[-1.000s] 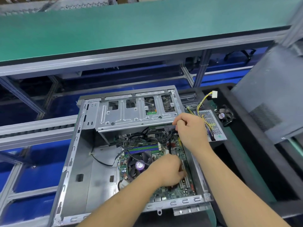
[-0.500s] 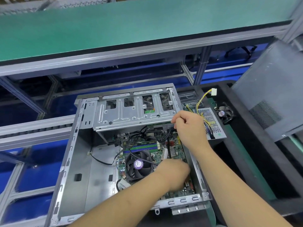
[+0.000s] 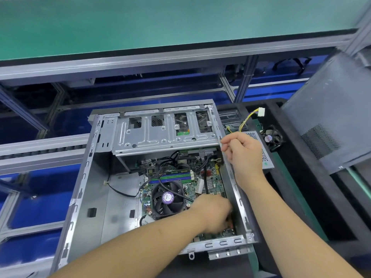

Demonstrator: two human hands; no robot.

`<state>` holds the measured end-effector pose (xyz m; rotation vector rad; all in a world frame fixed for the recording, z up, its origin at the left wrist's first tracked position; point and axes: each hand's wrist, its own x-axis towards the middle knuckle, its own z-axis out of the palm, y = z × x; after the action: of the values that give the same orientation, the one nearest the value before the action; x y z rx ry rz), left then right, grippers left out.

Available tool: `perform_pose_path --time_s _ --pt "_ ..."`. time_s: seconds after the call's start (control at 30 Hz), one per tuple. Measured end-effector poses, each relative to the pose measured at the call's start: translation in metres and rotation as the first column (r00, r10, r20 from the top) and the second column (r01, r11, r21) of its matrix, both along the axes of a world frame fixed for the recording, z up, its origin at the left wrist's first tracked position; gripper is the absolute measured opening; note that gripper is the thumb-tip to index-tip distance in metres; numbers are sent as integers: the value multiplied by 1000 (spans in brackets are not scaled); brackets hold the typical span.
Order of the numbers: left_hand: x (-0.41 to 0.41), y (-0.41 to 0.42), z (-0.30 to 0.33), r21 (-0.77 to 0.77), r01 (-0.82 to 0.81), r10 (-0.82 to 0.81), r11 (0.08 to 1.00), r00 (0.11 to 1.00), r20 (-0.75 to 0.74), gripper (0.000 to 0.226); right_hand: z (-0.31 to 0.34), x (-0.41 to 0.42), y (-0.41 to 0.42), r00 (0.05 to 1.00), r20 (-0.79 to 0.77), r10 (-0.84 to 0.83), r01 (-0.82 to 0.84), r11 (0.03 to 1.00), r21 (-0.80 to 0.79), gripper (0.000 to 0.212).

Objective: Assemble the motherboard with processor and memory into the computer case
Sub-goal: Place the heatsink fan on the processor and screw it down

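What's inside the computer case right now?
Inside the case: the motherboard with its cooling fan, memory slots and black cables. The left hand covers the board's near right corner.
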<state>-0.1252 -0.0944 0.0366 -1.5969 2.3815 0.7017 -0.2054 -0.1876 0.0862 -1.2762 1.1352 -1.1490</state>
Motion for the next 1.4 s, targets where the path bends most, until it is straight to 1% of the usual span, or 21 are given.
perform_pose_path --time_s 0.03,0.1,0.17,0.3,0.37,0.47,0.63,0.73,0.83,0.9,1.0,1.17,1.27,1.4 --pt "-1 0 -1 3 -8 8 1000 1000 -3 16 0 -1 0 999 50 -2 0 1000 29 50" --pt "-1 -1 -2 5 -14 14 1000 1000 -1 15 0 0 0 995 97 2 -7 999 53 53" --pt "-2 -1 -2 -2 -5 5 1000 1000 12 19 1 1 0 995 102 8 -12 999 41 51" --pt "-4 -2 -5 -15 32 -31 999 999 28 36 1 1 0 993 116 10 -15 999 42 52" --pt "-6 -3 -5 -15 52 -52 999 998 34 39 1 1 -1 994 104 19 -22 999 28 53" --pt "-10 -5 -4 -29 87 -85 996 995 48 33 0 1 -1 998 57 38 -38 999 -1 49" --pt "-14 -7 -7 -29 109 -107 994 992 68 39 -3 1 -2 998 45 51 -51 999 -7 49" --pt "-14 -8 -10 -22 81 -79 996 995 63 39 -3 1 -2 997 59 46 -46 999 -1 45" --pt "-15 -7 -11 -19 36 -35 999 999 42 26 -3 1 -3 996 72 45 -45 999 10 41" --pt "-15 -6 -11 12 -23 23 1000 1000 11 16 -4 1 -2 997 72 41 -42 999 12 40" --pt "-17 -5 -12 49 -105 106 993 994 -24 17 -3 0 -2 997 62 38 -39 999 13 41" --pt "-21 -5 -13 79 -186 188 979 982 -10 12 -1 1 -1 997 69 36 -37 999 15 46" --pt "-22 -4 -16 96 -218 222 971 975 -24 9 0 1 0 999 42 34 -35 999 16 49" --pt "-24 -3 -21 125 -275 282 953 958 -43 12 0 1 -1 1000 12 24 -24 1000 13 44"
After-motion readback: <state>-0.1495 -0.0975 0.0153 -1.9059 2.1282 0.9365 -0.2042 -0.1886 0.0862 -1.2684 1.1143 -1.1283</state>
